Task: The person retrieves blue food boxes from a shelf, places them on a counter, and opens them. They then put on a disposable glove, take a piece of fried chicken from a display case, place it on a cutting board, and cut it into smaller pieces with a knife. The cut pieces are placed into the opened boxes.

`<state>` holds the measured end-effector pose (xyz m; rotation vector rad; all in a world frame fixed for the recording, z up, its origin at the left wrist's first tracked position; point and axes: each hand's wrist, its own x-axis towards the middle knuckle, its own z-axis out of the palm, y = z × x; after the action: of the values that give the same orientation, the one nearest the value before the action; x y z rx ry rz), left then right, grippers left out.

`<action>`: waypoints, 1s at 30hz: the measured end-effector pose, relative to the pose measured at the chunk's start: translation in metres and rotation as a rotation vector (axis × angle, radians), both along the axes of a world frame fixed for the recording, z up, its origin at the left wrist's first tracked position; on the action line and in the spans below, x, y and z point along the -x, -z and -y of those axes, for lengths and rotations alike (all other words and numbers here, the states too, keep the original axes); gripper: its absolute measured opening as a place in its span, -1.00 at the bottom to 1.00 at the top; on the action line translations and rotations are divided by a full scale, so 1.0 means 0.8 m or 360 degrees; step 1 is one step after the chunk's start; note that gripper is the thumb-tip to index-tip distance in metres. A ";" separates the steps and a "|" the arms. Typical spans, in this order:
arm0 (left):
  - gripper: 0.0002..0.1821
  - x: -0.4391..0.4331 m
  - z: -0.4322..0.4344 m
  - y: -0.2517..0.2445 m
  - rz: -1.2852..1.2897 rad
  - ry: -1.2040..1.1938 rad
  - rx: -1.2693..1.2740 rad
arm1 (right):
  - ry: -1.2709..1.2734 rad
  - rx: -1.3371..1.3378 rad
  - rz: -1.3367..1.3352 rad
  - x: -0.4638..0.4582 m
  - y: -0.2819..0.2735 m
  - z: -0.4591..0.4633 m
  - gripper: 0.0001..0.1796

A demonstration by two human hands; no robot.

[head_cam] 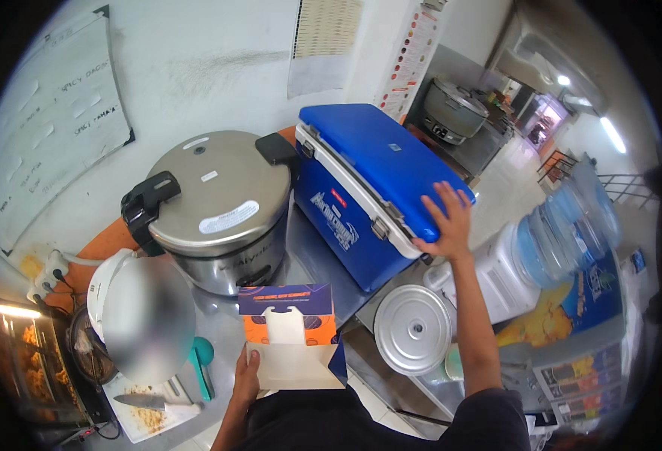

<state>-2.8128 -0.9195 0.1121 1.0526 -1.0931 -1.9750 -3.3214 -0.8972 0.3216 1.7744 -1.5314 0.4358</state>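
Observation:
My left hand (246,372) holds an open cardboard food box (294,361), printed purple and orange, by its left side; its inside is plain and no food shows in it. My right hand (449,222) rests with spread fingers on the near right corner of the lid of a blue cooler box (336,220). The lid lies nearly flat, and whether it is latched I cannot tell. Left of the cooler stands a large steel rice cooker (224,197) with its lid down. A teal rice paddle or scoop (202,366) lies on the steel counter left of the box.
A knife (139,401) lies on a white cutting board (134,425) with crumbs at the lower left, near a lit display of fried food (32,366). Right of the counter are a round metal lid (412,330) and a dispenser with a blue water bottle (545,242).

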 end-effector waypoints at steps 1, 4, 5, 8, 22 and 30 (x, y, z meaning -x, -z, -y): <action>-0.47 0.012 0.008 -0.008 0.0029 -0.0014 0.0021 | -0.0046 0.0202 0.0011 0.017 -0.015 0.002 -0.21; -0.46 0.042 0.026 -0.031 0.0115 0.0007 0.0016 | 0.0124 0.0654 -0.0116 0.092 -0.083 -0.002 -0.44; -0.44 0.051 0.032 -0.038 0.0151 0.0018 0.0012 | 0.0113 0.0809 0.0098 0.124 -0.107 0.003 -0.61; -0.40 0.080 0.045 -0.057 0.0131 -0.0085 -0.0120 | 0.0441 0.1133 0.0612 0.239 -0.165 0.028 -0.62; -0.20 0.152 0.067 -0.007 -0.0141 -0.0131 -0.0563 | 0.0041 0.0962 0.0452 0.329 -0.124 0.141 -0.58; -0.39 0.180 0.049 0.010 -0.0004 -0.0460 -0.0529 | 0.0216 -0.2013 0.1135 0.150 0.142 0.361 -0.14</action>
<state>-2.9566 -0.9588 0.1040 1.2983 -0.5794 -1.9549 -3.4412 -1.1863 0.2084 2.5227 -2.7973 -0.0625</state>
